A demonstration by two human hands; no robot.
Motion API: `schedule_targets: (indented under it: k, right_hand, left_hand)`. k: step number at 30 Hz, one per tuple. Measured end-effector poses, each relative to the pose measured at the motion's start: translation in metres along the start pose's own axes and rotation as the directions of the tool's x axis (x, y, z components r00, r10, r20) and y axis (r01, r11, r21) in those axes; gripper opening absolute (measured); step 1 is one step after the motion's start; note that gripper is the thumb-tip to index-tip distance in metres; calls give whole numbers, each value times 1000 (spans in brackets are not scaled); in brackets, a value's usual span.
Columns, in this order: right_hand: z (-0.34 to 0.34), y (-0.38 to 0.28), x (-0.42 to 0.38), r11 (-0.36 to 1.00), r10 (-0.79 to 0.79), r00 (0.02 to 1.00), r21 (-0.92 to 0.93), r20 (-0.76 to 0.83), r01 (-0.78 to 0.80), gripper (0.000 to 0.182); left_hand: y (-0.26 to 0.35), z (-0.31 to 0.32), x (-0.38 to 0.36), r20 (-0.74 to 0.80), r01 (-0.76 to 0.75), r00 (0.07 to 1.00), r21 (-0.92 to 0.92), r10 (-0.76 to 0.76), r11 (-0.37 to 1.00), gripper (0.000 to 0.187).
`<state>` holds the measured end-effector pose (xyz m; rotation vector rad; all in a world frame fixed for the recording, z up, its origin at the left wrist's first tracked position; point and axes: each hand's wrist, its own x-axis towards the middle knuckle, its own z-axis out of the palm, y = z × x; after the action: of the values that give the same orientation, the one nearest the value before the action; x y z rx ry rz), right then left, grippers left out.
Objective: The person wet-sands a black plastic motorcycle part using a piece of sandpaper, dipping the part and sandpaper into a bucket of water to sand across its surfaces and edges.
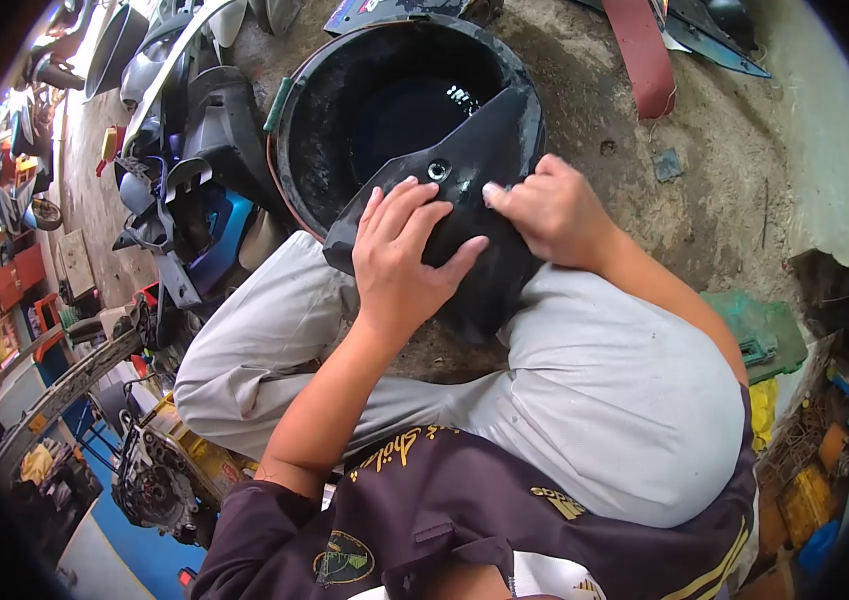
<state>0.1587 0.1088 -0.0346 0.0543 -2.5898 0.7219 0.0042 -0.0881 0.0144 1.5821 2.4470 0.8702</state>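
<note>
A black plastic panel [484, 240] with a round hole rests slanted across the near rim of a black bucket [319, 110] that holds dark liquid. My left hand [404, 245] lies on the panel with its fingers spread, just below the hole. On the panel's right side, my right hand [554, 210] is closed, its thumb tip pressed toward the wet surface; whatever its fingers hold, if anything, is hidden.
Black and blue plastic motorcycle parts [219, 150] are piled left of the bucket. A red strip [639, 60] lies at the upper right. An engine part [159, 485] sits at the lower left, and a green plastic piece [759, 330] lies beyond my right knee.
</note>
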Motion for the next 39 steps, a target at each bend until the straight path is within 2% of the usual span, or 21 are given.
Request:
schedule_targets:
  k: [1, 2, 4, 5, 9, 12, 18, 23, 26, 29, 32, 35, 38, 39]
  right_hand:
    - [-5, 2, 2, 1000, -15, 1000, -25, 23, 15, 29]
    - [-11, 14, 4, 999, 28, 1000, -22, -11, -29, 26]
    - [-15, 41, -2, 981, 170, 968, -67, -182, -184, 22]
    - [-17, 47, -7, 961, 264, 945, -26, -195, -274, 19]
    - [-21, 38, -5, 953, 301, 942, 79, -150, -292, 18]
    - [-18, 39, -7, 955, 292, 940, 111, -177, -276, 26]
    - [-12, 36, -16, 916, 400, 896, 112, -194, -385, 19]
    - [-9, 30, -14, 906, 419, 886, 158, -197, -393, 18]
    - [-13, 30, -14, 866, 496, 847, 190, -193, -463, 18]
    - [-12, 32, -16, 847, 528, 817, 213, -231, -487, 17]
    - [-12, 27, -17, 852, 521, 815, 216, -254, -477, 16]
    - [-11, 26, -19, 863, 502, 834, 187, -228, -468, 18]
    - [-12, 25, -22, 868, 493, 849, 169, -189, -467, 19]
    - [-13, 26, -22, 868, 493, 851, 167, -182, -467, 19]
  left_hand:
    - [2, 2, 2, 6, 7, 1000, -14, -7, 1000, 66]
    - [7, 2, 4, 28, 24, 999, 30, -24, 999, 72]
    - [14, 2, 9, 60, 55, 996, 119, -62, 991, 84]
    - [7, 7, 9, 79, 46, 995, 147, -58, 988, 96]
    - [-7, 0, 13, 178, -16, 984, 111, -4, 994, 98]
    - [-8, -2, 19, 198, -22, 980, 106, 0, 994, 98]
    - [-5, -8, 27, 275, -39, 961, 135, 0, 990, 95]
    - [-3, -13, 41, 380, -38, 924, 169, -30, 985, 99]
    - [-3, -7, 45, 272, -62, 962, 262, -12, 963, 102]
    - [-6, -14, 54, 389, -13, 918, 229, -79, 973, 111]
    - [2, -22, 56, 403, 86, 895, 266, -192, 960, 111]
    - [-2, -26, 64, 450, 148, 863, 210, -230, 966, 108]
    - [6, -42, 77, 518, 128, 820, 246, -242, 961, 100]
    - [2, -47, 78, 526, 123, 824, 197, -211, 973, 95]
